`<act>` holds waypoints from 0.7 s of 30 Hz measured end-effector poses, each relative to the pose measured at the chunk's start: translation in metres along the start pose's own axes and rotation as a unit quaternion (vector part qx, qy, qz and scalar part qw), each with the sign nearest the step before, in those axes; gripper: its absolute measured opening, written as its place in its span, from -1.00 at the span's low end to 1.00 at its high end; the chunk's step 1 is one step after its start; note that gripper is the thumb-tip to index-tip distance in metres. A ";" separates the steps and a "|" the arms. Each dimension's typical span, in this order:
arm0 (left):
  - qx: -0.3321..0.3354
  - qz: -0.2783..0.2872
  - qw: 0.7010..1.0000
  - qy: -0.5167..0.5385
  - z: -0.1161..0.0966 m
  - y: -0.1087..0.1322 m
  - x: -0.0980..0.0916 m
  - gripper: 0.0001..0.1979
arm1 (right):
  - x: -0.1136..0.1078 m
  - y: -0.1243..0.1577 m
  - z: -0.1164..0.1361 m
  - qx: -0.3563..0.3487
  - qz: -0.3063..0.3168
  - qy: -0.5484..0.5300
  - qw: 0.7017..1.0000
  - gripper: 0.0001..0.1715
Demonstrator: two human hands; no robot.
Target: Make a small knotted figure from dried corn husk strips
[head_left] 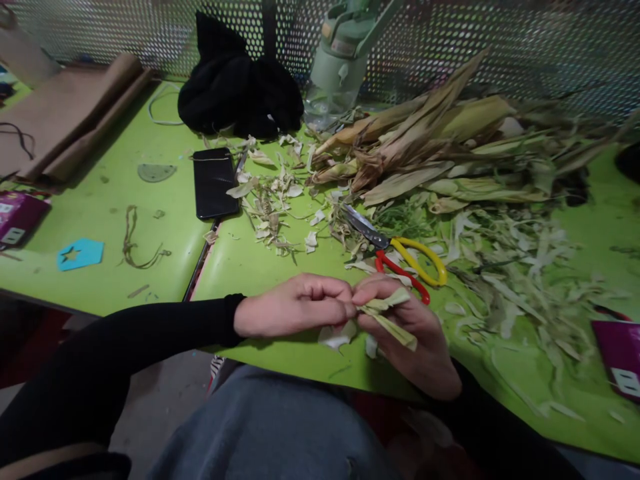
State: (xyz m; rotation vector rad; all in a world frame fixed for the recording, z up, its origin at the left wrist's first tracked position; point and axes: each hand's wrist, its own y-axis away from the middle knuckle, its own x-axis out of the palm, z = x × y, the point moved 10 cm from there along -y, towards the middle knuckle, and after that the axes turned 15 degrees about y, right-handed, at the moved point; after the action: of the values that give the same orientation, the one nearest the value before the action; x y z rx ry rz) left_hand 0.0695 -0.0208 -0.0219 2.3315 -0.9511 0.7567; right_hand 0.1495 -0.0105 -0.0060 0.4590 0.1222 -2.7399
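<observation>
Item in hand: a pale green corn-husk strip (395, 330), held above the table's near edge, its two tails splayed across the right palm. The left hand (295, 308) pinches the gathered end between thumb and forefinger; the right hand (413, 333) meets it there, thumb and fingers closed on the same spot. The exact fold beneath the fingertips is hidden.

Handling advice: one pinch should stay firm while the other adjusts, with even, light tension; husk appears liable to split along its grain. The tails are best kept flat and untwisted.

Surroundings: scissors (384, 242) lie just beyond the right hand, handles towards it, blades pointing away. Husk shreds (515, 287) litter the green table (275, 272) to the right; whole corn husks (425, 143) are heaped behind.
</observation>
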 end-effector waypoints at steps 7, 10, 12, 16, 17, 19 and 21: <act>0.063 -0.037 0.981 -0.178 -0.016 0.001 -0.010 -0.82 | -0.023 -0.005 -0.006 0.011 -0.100 0.108 0.989 -0.57; 0.092 -0.071 0.957 -0.266 -0.024 0.003 -0.014 -0.81 | -0.021 -0.005 -0.006 -0.018 -0.094 0.159 0.983 -0.64; 0.102 -0.091 0.946 -0.295 -0.026 0.004 -0.017 -0.82 | -0.020 -0.005 -0.006 -0.040 -0.094 0.181 0.978 -0.67; 0.138 -0.111 0.952 -0.250 -0.032 0.004 -0.023 -0.87 | -0.018 -0.007 -0.004 -0.075 -0.088 0.201 0.973 -0.74; 0.144 -0.107 0.960 -0.214 -0.032 0.003 -0.025 -0.87 | -0.019 -0.008 -0.004 -0.079 -0.090 0.211 0.970 -0.75; 0.144 -0.090 0.975 -0.143 -0.032 0.000 -0.027 -0.86 | -0.023 -0.009 -0.001 -0.086 -0.094 0.232 0.964 -0.73; 0.138 -0.073 0.982 -0.104 -0.032 -0.002 -0.029 -0.85 | -0.024 -0.011 0.001 -0.095 -0.079 0.224 0.967 -0.67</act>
State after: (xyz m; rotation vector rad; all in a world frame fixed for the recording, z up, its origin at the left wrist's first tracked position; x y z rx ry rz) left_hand 0.0442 0.0135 -0.0184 2.7311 -0.7892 0.6280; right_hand 0.1665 0.0076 0.0037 1.0436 0.5521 -2.6888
